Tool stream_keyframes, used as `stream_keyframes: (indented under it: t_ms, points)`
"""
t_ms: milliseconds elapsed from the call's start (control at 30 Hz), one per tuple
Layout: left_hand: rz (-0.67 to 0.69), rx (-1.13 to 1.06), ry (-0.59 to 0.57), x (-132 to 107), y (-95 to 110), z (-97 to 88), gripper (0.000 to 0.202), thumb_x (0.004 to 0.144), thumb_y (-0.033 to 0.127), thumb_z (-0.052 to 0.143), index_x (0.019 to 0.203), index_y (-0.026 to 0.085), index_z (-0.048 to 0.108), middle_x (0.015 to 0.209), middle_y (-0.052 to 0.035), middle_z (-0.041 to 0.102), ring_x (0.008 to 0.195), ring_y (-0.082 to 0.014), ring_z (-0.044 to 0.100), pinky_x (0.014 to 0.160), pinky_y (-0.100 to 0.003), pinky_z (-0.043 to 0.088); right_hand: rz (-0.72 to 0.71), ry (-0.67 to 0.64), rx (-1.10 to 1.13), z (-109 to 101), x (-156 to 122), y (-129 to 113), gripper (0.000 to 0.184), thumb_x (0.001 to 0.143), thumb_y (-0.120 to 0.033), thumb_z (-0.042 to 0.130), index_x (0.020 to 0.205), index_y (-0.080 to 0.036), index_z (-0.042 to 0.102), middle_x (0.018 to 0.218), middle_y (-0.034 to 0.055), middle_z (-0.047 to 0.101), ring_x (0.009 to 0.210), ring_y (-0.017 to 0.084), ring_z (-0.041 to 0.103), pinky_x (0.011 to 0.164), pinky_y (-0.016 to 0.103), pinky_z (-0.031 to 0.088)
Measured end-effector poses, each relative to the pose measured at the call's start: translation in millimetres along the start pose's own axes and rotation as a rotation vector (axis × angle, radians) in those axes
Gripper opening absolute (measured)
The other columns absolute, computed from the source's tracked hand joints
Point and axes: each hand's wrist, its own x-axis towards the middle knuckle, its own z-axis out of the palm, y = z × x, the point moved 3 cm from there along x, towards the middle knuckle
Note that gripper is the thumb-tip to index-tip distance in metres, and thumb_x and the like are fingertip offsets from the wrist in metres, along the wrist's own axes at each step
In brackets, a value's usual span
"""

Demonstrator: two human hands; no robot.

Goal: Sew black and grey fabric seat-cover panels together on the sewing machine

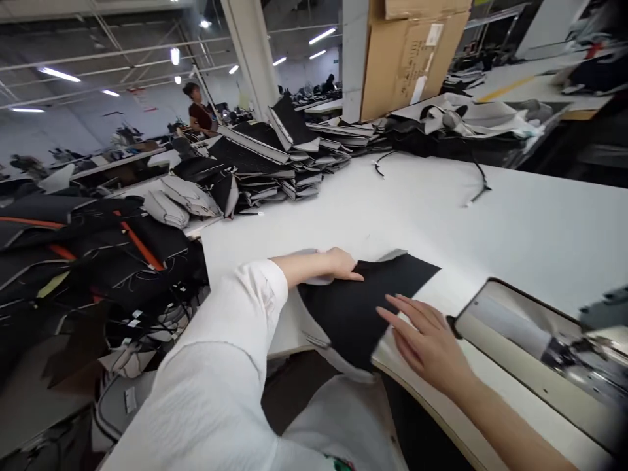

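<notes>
A black fabric piece [363, 307] with a pale grey underside lies on the white table, its near corner hanging past the front edge. My left hand [342, 263] reaches across to its far left side, fingers curled over the fabric's edge and thumb lying along the top. My right hand [424, 340] is open at the fabric's right side, fingers spread and pointing left. Whether its fingertips touch the cloth or hover just above I cannot tell. Right of this hand is a sewing machine [530, 353], partly cut off by the frame.
Stacks of folded black and grey pieces [275, 157] line the table's far left. Dark pieces with orange strips [142, 245] are heaped at left. Short black cords [481, 183] lie on the white table [554, 222]. A cardboard box [412, 59] stands behind; a person [200, 111] is farther off.
</notes>
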Motion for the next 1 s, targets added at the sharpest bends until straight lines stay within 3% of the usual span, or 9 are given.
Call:
stream_keyframes:
  t_ms: [100,200,367,533,633,700,767,867,1000]
  points:
    - [0.051,-0.201,0.057,13,-24,-3.0,0.064,0.085,0.070,0.032,0.095,0.018,0.067,0.097,-0.0084,0.070,0.088,-0.0200,0.064,0.073,-0.027,0.046,0.080,-0.211,-0.066,49,52,6,0.043,0.094,-0.040,0.037,0.133,-0.029,0.052,0.138,0.0064,0.050,0.129,0.027,0.043,0.104,0.051,0.036]
    - [-0.067,-0.290,0.199,17,-85,-5.3,0.039,0.088,0.051,0.045,0.100,0.020,0.066,0.111,-0.0057,0.065,0.101,-0.0181,0.059,0.086,-0.026,0.044,0.230,-0.232,-0.164,81,73,41,0.050,0.092,-0.047,0.037,0.137,-0.028,0.048,0.145,0.0076,0.042,0.134,0.030,0.037,0.107,0.053,0.032]
    - [-0.450,-0.258,0.484,17,-208,-26.6,0.037,0.086,0.027,0.046,0.120,0.015,0.056,0.131,-0.0123,0.050,0.120,-0.0237,0.048,0.101,-0.035,0.038,0.357,-0.178,-0.245,90,85,87,0.053,0.093,-0.048,0.031,0.138,-0.025,0.048,0.144,0.0103,0.042,0.134,0.030,0.036,0.107,0.053,0.031]
    - [-0.831,-0.285,0.754,36,-290,-77.4,0.052,0.088,0.024,0.038,0.138,0.009,0.033,0.142,-0.0240,0.032,0.130,-0.0353,0.034,0.101,-0.049,0.037,0.420,-0.170,-0.208,90,99,91,0.050,0.092,-0.046,0.035,0.136,-0.025,0.050,0.145,0.0095,0.040,0.135,0.031,0.035,0.107,0.055,0.031]
    - [-1.034,-0.337,0.891,43,-322,-92.0,0.058,0.086,0.030,0.046,0.141,0.014,0.031,0.149,-0.0241,0.021,0.136,-0.0392,0.026,0.102,-0.051,0.034,0.441,-0.197,-0.142,85,98,89,0.048,0.092,-0.045,0.039,0.136,-0.028,0.050,0.147,0.0086,0.038,0.135,0.030,0.033,0.107,0.055,0.031]
    - [-1.025,-0.273,0.889,47,-339,-92.3,0.057,0.084,0.031,0.051,0.138,0.019,0.038,0.153,-0.0208,0.016,0.138,-0.0407,0.019,0.103,-0.053,0.030,0.465,-0.221,-0.097,81,96,88,0.048,0.092,-0.044,0.039,0.137,-0.030,0.048,0.147,0.0074,0.037,0.136,0.030,0.033,0.107,0.055,0.032]
    - [-0.966,-0.175,0.817,49,-353,-87.9,0.056,0.084,0.031,0.051,0.136,0.016,0.040,0.148,-0.0214,0.030,0.135,-0.0414,0.025,0.102,-0.056,0.028,0.486,-0.235,-0.066,77,95,86,0.047,0.093,-0.043,0.039,0.137,-0.031,0.047,0.148,0.0066,0.036,0.136,0.030,0.033,0.108,0.055,0.032]
    - [-0.913,-0.065,0.713,43,-366,-80.3,0.040,0.081,0.023,0.050,0.118,0.007,0.054,0.125,-0.0233,0.054,0.122,-0.0391,0.043,0.099,-0.056,0.028,0.506,-0.230,-0.045,75,95,85,0.046,0.094,-0.043,0.038,0.137,-0.031,0.047,0.148,0.0066,0.036,0.136,0.029,0.032,0.109,0.054,0.030]
    - [-0.964,-0.057,0.734,3,-365,-71.7,0.029,0.084,0.020,0.041,0.103,0.007,0.059,0.111,-0.0225,0.061,0.110,-0.0365,0.053,0.092,-0.052,0.035,0.513,-0.203,-0.040,76,96,86,0.046,0.093,-0.042,0.040,0.135,-0.029,0.050,0.147,0.0080,0.038,0.136,0.029,0.033,0.109,0.054,0.029]
